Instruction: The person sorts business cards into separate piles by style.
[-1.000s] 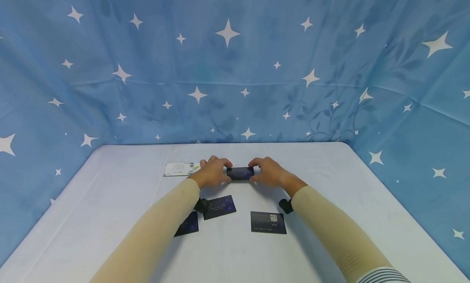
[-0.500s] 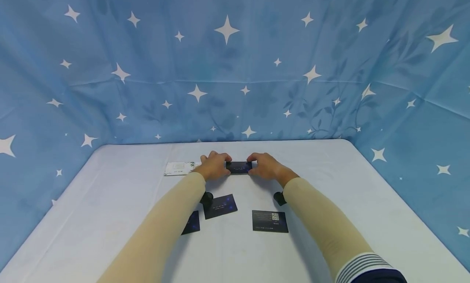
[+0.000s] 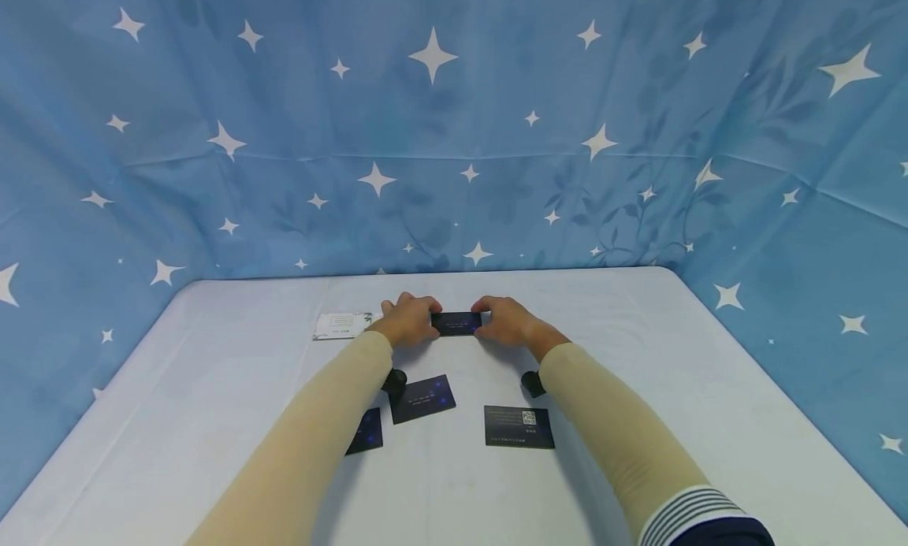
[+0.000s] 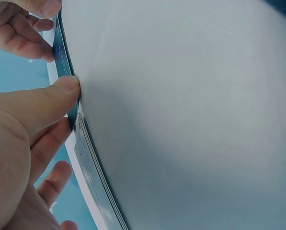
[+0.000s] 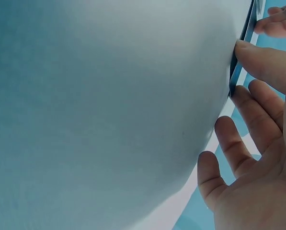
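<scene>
Near the far edge of the table, both hands hold a dark business card (image 3: 456, 324) by its two short ends. My left hand (image 3: 407, 321) has its thumb and forefinger on the left end, and my right hand (image 3: 509, 323) pinches the right end the same way. Whether it is a single card or several is hard to tell. In the left wrist view, the dark card (image 4: 62, 60) lies close to the table beside a thin stack of white cards (image 4: 95, 177). From above, that white stack (image 3: 340, 325) shows just left of my left hand, partly covered by it.
Nearer on the white table (image 3: 454, 499) lie a tilted dark card (image 3: 422, 399), another dark card (image 3: 367, 432) partly under the left forearm, and a dark card with a QR code (image 3: 519, 427) at right. A blue starry curtain (image 3: 454, 136) hangs behind the table.
Both hands have moved the dark card slightly away from the person and a little left. The grip on its ends is unchanged. The other cards have stayed in place.
</scene>
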`<state>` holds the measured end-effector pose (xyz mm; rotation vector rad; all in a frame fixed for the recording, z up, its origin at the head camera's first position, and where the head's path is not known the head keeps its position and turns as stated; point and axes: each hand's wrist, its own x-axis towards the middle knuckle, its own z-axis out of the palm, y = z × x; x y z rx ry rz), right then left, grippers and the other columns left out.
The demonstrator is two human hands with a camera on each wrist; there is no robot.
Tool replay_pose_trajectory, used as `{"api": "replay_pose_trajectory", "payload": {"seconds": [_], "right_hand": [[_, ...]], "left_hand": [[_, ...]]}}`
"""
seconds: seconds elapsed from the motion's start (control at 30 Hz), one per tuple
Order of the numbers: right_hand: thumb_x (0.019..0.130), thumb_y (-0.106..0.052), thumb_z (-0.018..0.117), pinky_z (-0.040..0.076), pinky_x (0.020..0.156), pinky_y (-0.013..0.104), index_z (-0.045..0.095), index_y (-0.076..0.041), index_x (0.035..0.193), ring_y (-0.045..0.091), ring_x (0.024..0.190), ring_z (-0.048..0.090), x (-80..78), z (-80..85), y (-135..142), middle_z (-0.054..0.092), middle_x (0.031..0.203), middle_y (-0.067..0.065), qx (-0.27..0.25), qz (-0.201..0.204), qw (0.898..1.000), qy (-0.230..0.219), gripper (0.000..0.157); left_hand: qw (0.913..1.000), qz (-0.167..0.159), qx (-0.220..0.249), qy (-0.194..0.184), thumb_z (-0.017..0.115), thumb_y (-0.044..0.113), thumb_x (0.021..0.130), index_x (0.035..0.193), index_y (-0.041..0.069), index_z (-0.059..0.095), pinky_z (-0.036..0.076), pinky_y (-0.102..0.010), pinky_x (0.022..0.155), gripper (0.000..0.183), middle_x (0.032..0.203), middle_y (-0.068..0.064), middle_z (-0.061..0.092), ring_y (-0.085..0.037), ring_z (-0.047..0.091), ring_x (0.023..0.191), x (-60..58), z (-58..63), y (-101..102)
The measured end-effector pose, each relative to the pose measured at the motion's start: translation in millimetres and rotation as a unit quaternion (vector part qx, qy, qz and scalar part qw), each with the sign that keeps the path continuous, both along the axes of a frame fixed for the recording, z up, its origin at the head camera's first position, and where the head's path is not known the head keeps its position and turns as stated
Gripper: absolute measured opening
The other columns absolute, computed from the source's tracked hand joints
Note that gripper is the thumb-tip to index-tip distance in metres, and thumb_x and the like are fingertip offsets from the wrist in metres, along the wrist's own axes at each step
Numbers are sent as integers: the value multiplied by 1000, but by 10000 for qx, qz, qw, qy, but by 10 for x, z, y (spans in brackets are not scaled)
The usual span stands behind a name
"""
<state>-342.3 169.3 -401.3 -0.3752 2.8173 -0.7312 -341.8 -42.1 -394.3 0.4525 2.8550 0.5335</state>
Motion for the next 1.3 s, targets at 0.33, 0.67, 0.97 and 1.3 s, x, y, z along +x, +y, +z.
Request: {"api": "replay_pose_trajectory", "payload": {"seconds": [0.33,0.67,0.97,1.3], "right_hand": [[91,-21,73,28,112,52,56,-11,141,35,137,41,43,6,-39,50,147,14,26,-189,9998,-73,53],[88,-27,78,37,107,52,55,-12,143,34,130,49,255,122,-26,53,143,13,-12,243,9997,14,62],[80,-29,85,40,105,47,58,-14,140,29,125,52,598,159,-155,59,135,9,76,922,9957,-44,67],[77,-35,87,38,105,49,61,-19,136,26,119,51,831,87,-339,59,131,8,426,1374,9895,-166,67]], "left_hand": [[9994,160,242,-173,75,26,91,139,19,59,26,-48,94,52,132,-8,57,-27,40,117,56,29,-60],[9999,-58,151,12,78,34,89,135,16,61,21,-51,96,53,131,1,60,-25,40,125,276,141,-304],[9998,-149,-154,10,85,41,78,126,17,67,25,-52,90,57,120,6,65,-22,47,116,720,94,-572],[9987,-484,-169,18,94,44,64,118,18,70,25,-48,83,64,106,9,65,-15,46,100,1072,40,-559]]}}
